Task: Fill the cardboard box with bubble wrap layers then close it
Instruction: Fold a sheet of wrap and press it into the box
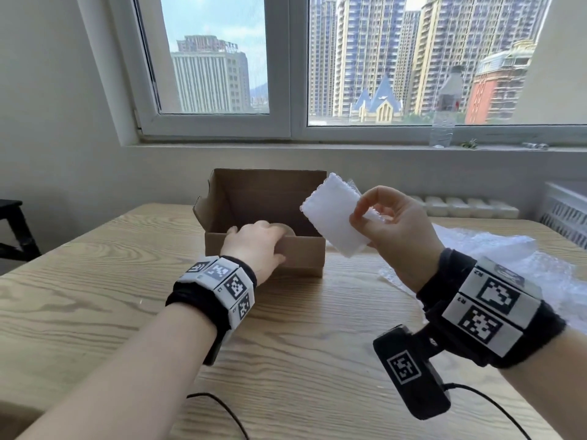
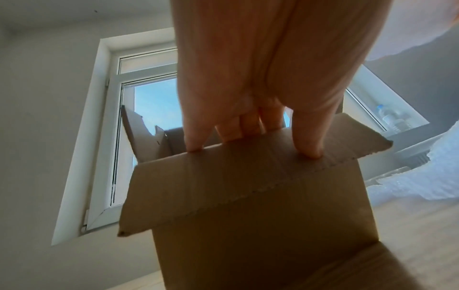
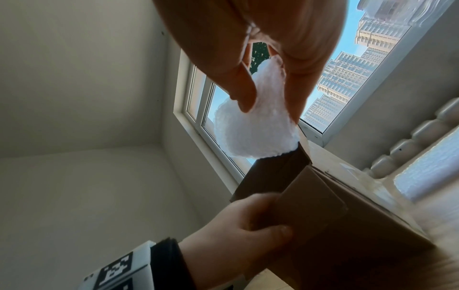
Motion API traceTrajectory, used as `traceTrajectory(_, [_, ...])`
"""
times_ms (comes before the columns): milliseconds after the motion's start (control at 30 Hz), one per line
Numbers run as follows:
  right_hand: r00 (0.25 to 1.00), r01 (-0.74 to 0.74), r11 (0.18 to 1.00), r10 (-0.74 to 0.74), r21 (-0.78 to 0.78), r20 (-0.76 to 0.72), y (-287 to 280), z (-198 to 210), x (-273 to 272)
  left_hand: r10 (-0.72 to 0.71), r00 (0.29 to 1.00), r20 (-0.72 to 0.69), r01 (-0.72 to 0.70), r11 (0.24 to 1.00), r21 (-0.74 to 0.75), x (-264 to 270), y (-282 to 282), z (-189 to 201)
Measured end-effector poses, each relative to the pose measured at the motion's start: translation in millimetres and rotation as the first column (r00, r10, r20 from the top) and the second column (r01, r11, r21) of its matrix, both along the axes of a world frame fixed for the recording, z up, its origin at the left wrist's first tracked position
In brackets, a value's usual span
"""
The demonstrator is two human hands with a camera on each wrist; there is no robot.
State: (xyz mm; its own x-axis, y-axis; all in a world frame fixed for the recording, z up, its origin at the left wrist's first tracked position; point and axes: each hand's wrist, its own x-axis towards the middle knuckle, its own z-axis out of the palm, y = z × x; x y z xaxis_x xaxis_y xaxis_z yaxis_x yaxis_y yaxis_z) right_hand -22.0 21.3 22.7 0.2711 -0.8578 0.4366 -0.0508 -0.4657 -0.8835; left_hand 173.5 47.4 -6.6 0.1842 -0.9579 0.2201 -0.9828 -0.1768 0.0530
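An open brown cardboard box (image 1: 305, 255) stands on the wooden table (image 1: 95, 281), its flaps up. My left hand (image 1: 257, 246) grips the near flap (image 2: 248, 168), fingers hooked over its top edge and thumb on the outside. My right hand (image 1: 390, 230) pinches a white folded piece of bubble wrap (image 1: 333, 214) in the air, just right of the box and above its right edge. The same white piece (image 3: 255, 127) hangs between thumb and fingers in the right wrist view, over the box (image 3: 335, 215). What lies inside the box is hidden.
A loose heap of clear bubble wrap (image 1: 514, 258) lies on the table to the right. A plastic water bottle (image 1: 444, 109) stands on the window sill behind. A radiator (image 1: 470, 208) runs along the wall. A black cable (image 1: 222, 408) trails near the table's front edge.
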Motion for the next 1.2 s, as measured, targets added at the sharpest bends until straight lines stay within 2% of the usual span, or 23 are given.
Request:
traceTrajectory(167, [0.997, 0.012, 1.000, -0.014, -0.022, -0.082, 9.4, -1.0, 7.0, 0.017, 0.998, 0.065, -0.025, 0.993, 0.115, -5.2, 5.3, -11.8])
traceTrajectory(333, [0.979, 0.061, 0.998, -0.057, 0.015, -0.197, 15.8, -2.7, 11.3, -0.011, 0.993, 0.121, 0.001, 0.997, 0.083, -11.3, 18.9, -24.5])
traceTrajectory(400, [0.956, 0.061, 0.998, -0.065, -0.025, -0.286, 22.2, -5.3, 10.4, -0.019, 0.989, 0.150, 0.004, 0.995, 0.098, -15.3, 23.8, -27.4])
traceTrajectory(533, [0.840, -0.003, 0.988, -0.082, -0.156, -0.537, 43.8, -12.5, 15.5, -0.036, 0.988, 0.153, 0.011, 0.987, 0.159, -23.9, 28.1, -29.9])
traceTrajectory(700, [0.620, -0.030, 0.983, -0.123, -0.181, -0.775, 59.8, -14.7, 32.1, -0.084, 0.980, 0.180, 0.042, 0.974, 0.221, -32.4, 35.5, -30.2])
traceTrajectory(800, [0.542, 0.023, 0.991, -0.125, -0.133, -0.831, 62.0, -19.0, 44.8, -0.069, 0.984, 0.165, 0.028, 0.971, 0.238, -37.8, 41.0, -29.5])
traceTrajectory(967, [0.483, 0.078, 0.994, -0.101, -0.072, -0.870, 55.0, -32.4, 61.8, 0.033, 0.998, 0.051, -0.044, 0.968, 0.248, -45.8, 46.5, -26.5])
traceTrajectory(1067, [0.353, 0.082, 0.991, -0.130, -0.108, -0.927, 45.2, -43.0, 69.9, 0.024, 0.998, 0.063, -0.038, 0.969, 0.245, -49.1, 49.1, -26.7])
traceTrajectory(1100, [0.333, 0.084, 0.989, -0.141, -0.119, -0.932, 39.6, -47.8, 72.7, 0.014, 0.997, 0.074, -0.032, 0.969, 0.244, -49.7, 49.5, -27.3])
traceTrajectory(1133, [0.359, 0.105, 0.989, -0.139, -0.109, -0.923, 34.7, -50.4, 74.3, 0.003, 0.996, 0.087, -0.024, 0.969, 0.244, -49.9, 49.2, -27.7])
traceTrajectory(1200, [0.497, 0.184, 0.983, -0.098, -0.006, -0.862, 25.6, -54.1, 78.0, -0.004, 0.994, 0.107, -0.025, 0.961, 0.277, -49.3, 48.0, -27.2])
